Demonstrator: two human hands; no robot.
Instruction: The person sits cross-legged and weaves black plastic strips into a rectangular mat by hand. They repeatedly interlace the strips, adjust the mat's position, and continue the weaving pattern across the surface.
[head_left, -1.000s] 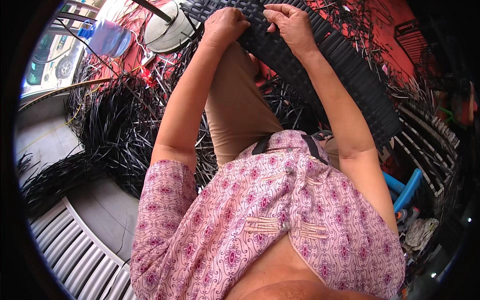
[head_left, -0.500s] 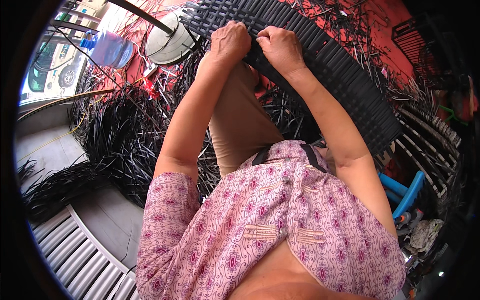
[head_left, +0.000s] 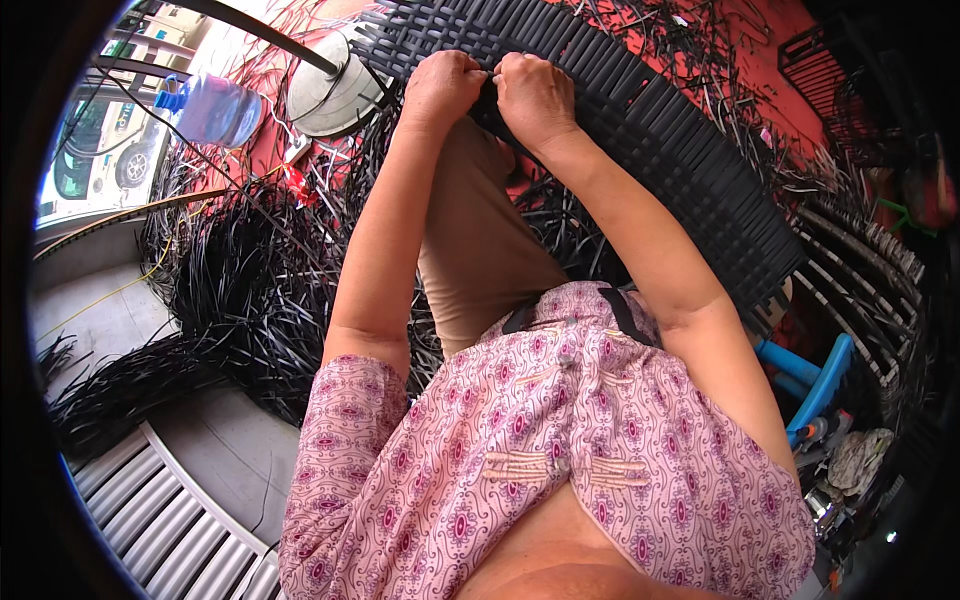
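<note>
A long panel of woven black wicker (head_left: 660, 150) slants across the top and right of the view, over my knees. Both my hands are closed at its near edge, toward the left end. My left hand (head_left: 440, 88) has its fingers bent in a pinch. Close beside it, my right hand (head_left: 537, 98) is curled with the thumb side facing the left one. A black wicker strip at the panel's edge seems to be pinched between the fingertips, though the knuckles mostly hide it.
Loose black strips (head_left: 250, 260) lie heaped on the left and scatter over the red floor mat. Beyond are a round grey base (head_left: 330, 95) with a pole and a blue water jug (head_left: 220, 110). A slatted white bench (head_left: 160, 510) stands lower left, a blue frame (head_left: 825, 385) at right.
My two hands have come closer together, the right one moving left and its fist turning over. The left forearm has swung more upright. The woven panel stays nearly in place.
</note>
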